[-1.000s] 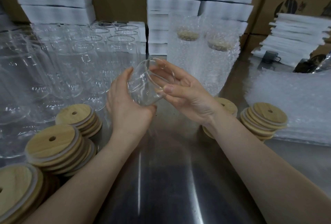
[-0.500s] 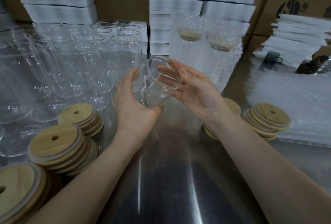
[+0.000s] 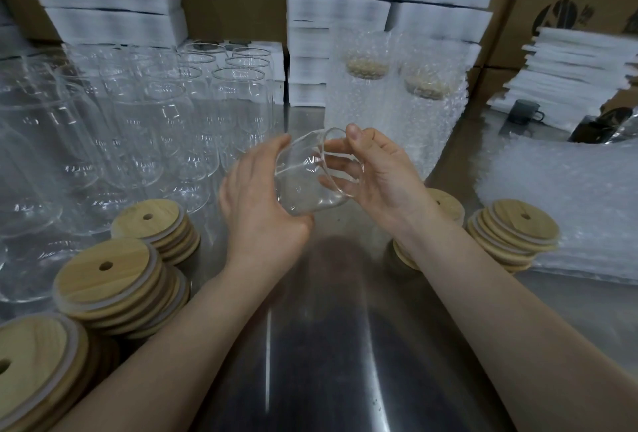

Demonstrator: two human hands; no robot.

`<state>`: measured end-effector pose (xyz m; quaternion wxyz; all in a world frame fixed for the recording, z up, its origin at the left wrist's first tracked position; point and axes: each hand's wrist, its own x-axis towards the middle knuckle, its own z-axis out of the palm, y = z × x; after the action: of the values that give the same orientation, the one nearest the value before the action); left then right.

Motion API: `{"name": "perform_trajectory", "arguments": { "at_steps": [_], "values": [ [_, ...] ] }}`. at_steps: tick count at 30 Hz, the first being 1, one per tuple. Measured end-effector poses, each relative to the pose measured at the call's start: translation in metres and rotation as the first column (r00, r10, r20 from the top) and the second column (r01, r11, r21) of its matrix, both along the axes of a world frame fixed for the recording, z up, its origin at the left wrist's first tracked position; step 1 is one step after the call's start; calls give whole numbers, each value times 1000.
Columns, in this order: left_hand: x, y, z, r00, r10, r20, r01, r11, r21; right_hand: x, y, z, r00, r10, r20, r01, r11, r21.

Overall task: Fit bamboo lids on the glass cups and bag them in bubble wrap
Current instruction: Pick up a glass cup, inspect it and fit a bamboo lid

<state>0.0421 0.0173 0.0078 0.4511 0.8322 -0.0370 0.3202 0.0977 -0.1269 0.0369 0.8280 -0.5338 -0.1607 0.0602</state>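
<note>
One tilted cup (image 3: 309,177) above steel tabletop (image 3: 331,345)

Cup (image 3: 307,179) held tilted above table (image 3: 310,345): left hand (image 3: 262,214) grips its base, right hand (image 3: 383,176) pinches its rim. Lid stacks (image 3: 107,279) lie either side; bagged cups (image 3: 390,110) stand behind.

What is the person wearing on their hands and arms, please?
Nothing shows: the left hand and right hand are bare, with no gloves, rings or watch. The left forearm and right forearm are bare too, no sleeves in view.
</note>
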Motion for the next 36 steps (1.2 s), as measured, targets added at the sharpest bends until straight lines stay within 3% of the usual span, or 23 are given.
{"name": "perform_trajectory", "arguments": {
  "at_steps": [14,24,27,30,33,36],
  "values": [
    [2,2,-5,999,42,21,-44,988,145,-6,6,1,997,-20,75,27,995,-95],
    [5,4,-7,993,120,-10,-119,990,81,-10,9,4,985,86,147,-63,987,-150],
    [8,5,-6,992,111,-64,-112,994,-4,-12,8,5,981,122,151,-106,988,-110],
    [8,1,-4,997,5,-82,-24,973,-231,-13,7,7,986,112,123,-109,994,-26],
    [3,-1,1,994,-84,-75,41,893,-449,-10,5,7,998,57,41,-59,996,59],
    [-1,-3,8,983,-176,-48,105,761,-640,-7,4,3,1000,-14,-15,14,1000,18]
  ]
}}
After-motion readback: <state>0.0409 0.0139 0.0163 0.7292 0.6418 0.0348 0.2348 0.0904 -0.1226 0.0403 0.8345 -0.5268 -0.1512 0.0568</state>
